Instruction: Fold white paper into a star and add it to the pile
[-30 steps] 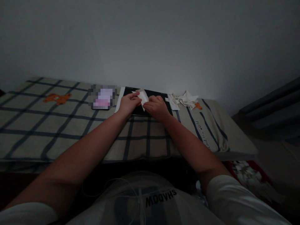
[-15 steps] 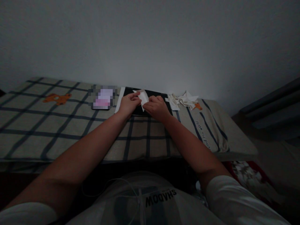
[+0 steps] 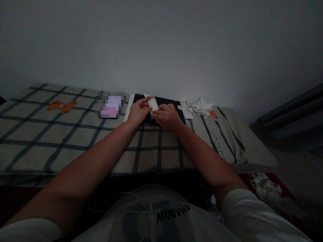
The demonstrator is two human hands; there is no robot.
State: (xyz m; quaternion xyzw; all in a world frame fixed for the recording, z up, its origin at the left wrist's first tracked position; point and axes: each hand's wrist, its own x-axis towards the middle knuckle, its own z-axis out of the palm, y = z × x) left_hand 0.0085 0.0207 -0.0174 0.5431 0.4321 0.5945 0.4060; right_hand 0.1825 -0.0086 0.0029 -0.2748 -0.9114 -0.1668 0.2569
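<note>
A small folded piece of white paper point(image 3: 153, 105) is held between my two hands, above a black notebook or folder point(image 3: 169, 102) with a white strip at its left side. My left hand point(image 3: 138, 110) pinches the paper's left side, thumb and forefinger on it. The fingers of my right hand point(image 3: 168, 116) are closed on its lower right part and hide some of it. Crumpled white paper point(image 3: 198, 107) lies to the right of my right hand, partly over the notebook's right end.
A phone point(image 3: 111, 106) with a blurred screen lies to the left on the checked tablecloth point(image 3: 75, 141). Behind the table rises a plain wall point(image 3: 161, 47). Below the right edge stands a red container point(image 3: 286, 190) with white scraps in it.
The white paper looks narrower now and its pointed edges have folded in. My right hand's fingers have shifted slightly left along it. My left hand stays nearly in place.
</note>
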